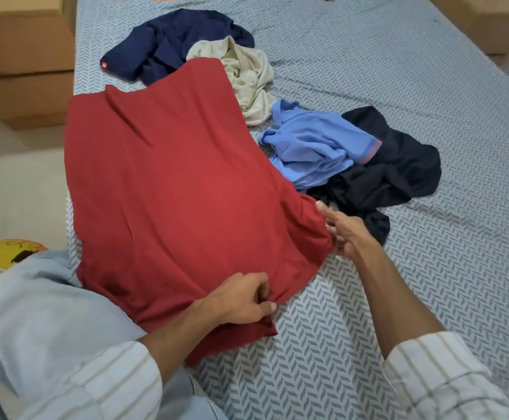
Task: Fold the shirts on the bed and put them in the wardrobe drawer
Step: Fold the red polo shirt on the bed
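Note:
A red shirt (171, 189) lies spread across the near left part of the bed (368, 298). My left hand (241, 298) pinches the shirt's near right edge with curled fingers. My right hand (345, 231) is at the shirt's right edge, fingers stretched out and touching the cloth. Beyond it lie crumpled shirts: a navy one (174, 40), a cream one (247, 77), a light blue one (310, 147) and a black one (392, 174).
The bed has a grey-and-white herringbone sheet. Cardboard boxes (20, 56) stand left of the bed and more at the far right (489, 22). A yellow object (8, 253) lies on the floor to the left. My knee in light trousers (35, 313) is against the bed's corner.

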{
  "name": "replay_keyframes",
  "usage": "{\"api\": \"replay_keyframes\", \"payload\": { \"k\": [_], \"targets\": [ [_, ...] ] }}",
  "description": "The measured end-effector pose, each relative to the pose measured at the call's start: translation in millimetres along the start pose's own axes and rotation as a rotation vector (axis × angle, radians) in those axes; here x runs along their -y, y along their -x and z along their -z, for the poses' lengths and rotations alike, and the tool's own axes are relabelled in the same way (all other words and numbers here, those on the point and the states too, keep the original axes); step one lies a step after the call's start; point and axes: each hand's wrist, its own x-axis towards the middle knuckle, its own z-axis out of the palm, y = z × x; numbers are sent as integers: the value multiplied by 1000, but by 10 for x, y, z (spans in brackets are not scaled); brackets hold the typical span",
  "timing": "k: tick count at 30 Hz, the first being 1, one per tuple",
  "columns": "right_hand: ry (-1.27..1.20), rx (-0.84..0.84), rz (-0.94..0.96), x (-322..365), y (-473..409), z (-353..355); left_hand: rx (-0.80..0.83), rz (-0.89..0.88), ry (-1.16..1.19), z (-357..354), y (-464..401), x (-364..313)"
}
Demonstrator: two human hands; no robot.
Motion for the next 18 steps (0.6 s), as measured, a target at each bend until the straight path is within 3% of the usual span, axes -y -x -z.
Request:
{"api": "replay_keyframes", "payload": {
  "k": [2, 4, 6, 8, 12, 18],
  "targets": [
    [145, 42, -53, 33, -38, -22, -63, 4, -19, -44, -24, 10],
    [58, 40, -19, 57, -50, -78, -41, 28, -38, -60, -33, 20],
    [-144, -105, 159, 80, -117, -74, 6, 42, -8, -44, -40, 37],
    [-190, -285, 330, 16, -234, -10, 40, 31, 20, -16, -22, 34],
    [93, -348, 342, -301, -347, 51, 57, 29, 14, 10, 13, 10],
    [117, -325, 360, -263, -193, -112, 58, 60, 207, 45, 71, 107]
  ]
}}
